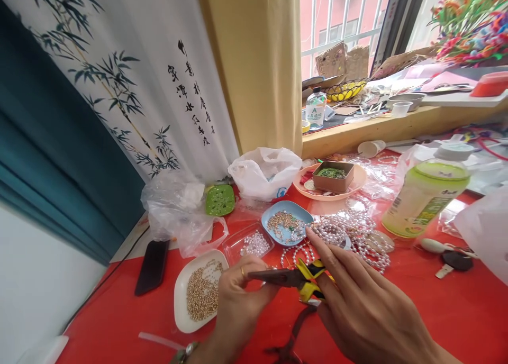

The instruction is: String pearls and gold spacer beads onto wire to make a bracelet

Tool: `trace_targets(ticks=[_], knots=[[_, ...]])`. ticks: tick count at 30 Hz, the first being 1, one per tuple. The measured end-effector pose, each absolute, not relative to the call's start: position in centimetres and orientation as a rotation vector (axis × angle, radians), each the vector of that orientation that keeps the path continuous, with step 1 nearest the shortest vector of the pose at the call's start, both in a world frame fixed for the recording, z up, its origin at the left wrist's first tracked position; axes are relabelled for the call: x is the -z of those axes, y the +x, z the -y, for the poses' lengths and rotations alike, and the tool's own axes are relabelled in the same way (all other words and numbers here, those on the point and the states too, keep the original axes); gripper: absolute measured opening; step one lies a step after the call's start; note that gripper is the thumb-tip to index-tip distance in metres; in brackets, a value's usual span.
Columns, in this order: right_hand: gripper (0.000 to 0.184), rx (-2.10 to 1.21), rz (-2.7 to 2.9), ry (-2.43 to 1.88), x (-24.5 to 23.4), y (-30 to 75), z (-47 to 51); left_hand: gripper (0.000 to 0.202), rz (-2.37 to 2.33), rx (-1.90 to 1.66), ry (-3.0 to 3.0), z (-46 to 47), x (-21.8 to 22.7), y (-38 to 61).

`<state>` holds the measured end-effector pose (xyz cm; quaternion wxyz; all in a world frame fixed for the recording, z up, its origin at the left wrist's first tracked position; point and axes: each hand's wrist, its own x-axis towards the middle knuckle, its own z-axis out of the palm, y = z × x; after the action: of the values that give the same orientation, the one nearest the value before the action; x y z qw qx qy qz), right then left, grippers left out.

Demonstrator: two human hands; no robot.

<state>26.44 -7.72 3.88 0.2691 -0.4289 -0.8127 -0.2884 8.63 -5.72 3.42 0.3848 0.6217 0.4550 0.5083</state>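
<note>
My left hand [238, 300] is closed in a pinch at the tip of a pair of black pliers [278, 277] with yellow-and-black handles. What the fingers pinch is too small to see. My right hand [357, 300] grips the handles, with its fingers stretched forward over them. Both hands hover over the red tablecloth [436, 311]. A white dish of gold beads [198, 292] lies just left of my left hand. A pile of pearl bead strands [353, 231] lies just beyond my right hand. Another dark-handled tool [293, 335] lies under my hands.
A blue dish of small beads [286, 221], a clear tray of pearls [250, 242], a phone [153, 266], plastic bags [262, 171], a green dish [220, 200], a pink plate with a tin [333, 176] and a green bottle [426, 194] crowd the table. The window sill [397, 126] holds clutter.
</note>
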Motion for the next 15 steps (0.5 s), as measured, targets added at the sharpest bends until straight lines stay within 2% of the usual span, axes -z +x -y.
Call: trace_targets(ticks=[5, 15], knots=[[0.025, 0.717, 2.194, -1.126, -4.07, 26.60, 7.65, 0.006, -1.152, -1.164, 1.523, 5.53, -3.84, 8.68], [0.027, 0.670, 2.123, -1.194, -3.76, 25.95, 7.71, 0.010, -1.140, -1.171, 1.510, 5.70, -3.67, 8.59]])
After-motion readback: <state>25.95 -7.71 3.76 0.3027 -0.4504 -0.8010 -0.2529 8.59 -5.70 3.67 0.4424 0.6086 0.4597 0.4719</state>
